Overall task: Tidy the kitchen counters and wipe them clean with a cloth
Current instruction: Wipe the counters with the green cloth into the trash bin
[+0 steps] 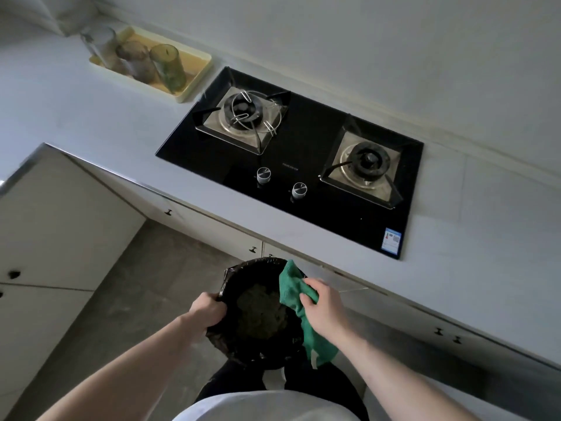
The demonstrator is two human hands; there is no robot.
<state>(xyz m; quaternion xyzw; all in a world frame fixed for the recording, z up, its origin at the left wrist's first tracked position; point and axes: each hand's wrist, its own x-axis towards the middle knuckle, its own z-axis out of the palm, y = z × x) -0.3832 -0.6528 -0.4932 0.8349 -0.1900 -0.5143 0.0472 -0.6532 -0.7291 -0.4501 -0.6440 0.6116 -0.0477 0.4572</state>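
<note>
My left hand (209, 309) grips the left rim of a round bin lined with a black bag (239, 275), held in front of me below the counter edge. Greenish scraps (261, 314) lie inside it. My right hand (321, 305) holds a green cloth (291, 287) bunched over the bin's right rim; a tail of the cloth hangs down past my wrist. The white counter (91, 117) runs from upper left to lower right.
A black two-burner gas hob (306, 141) is set in the counter, with a wire trivet on its left burner (249, 110). A yellow tray (197, 71) with three glasses stands at the back left. Cabinet doors with dark knobs line the front below; grey floor lies to the left.
</note>
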